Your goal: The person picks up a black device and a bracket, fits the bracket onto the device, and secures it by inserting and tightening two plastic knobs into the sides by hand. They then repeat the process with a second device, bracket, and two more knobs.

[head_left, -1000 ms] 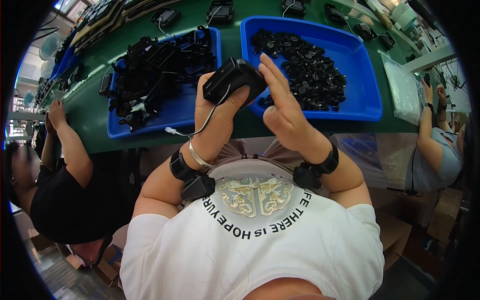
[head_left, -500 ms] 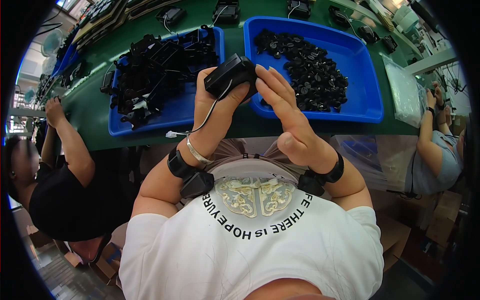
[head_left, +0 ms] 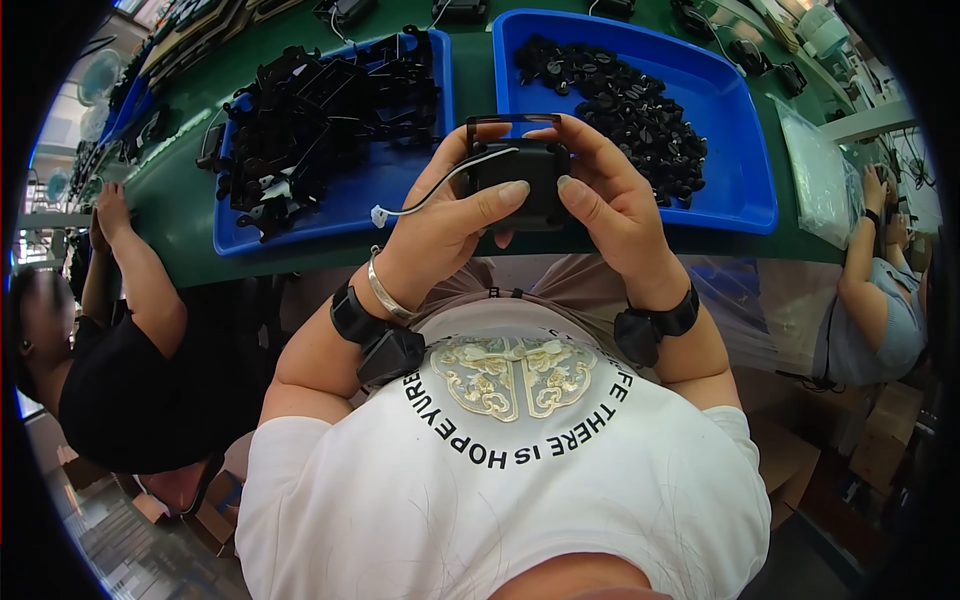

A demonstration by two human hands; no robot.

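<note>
Between both hands I hold a black plastic box-shaped unit (head_left: 522, 180) with a black frame-like bracket (head_left: 500, 122) standing out at its far edge. My left hand (head_left: 455, 205) grips its left side, thumb lying on the face. On the right side, my right hand (head_left: 610, 200) closes round it with the thumb on the near corner. A thin white cable (head_left: 440, 187) runs off the unit to the left and ends in a small white connector (head_left: 379, 216). The fingers behind the unit are mostly hidden.
A blue tray (head_left: 340, 238) of black plastic brackets (head_left: 320, 120) lies left; another blue tray (head_left: 740, 150) with small black knob-like parts (head_left: 640, 120) lies right. Clear plastic bags (head_left: 812, 175) sit beyond it on the green table (head_left: 180, 230). One person works on each side.
My right hand has gone from flat and spread against the unit to gripping it. The unit has turned square to me and come slightly nearer, its bracket edge now showing.
</note>
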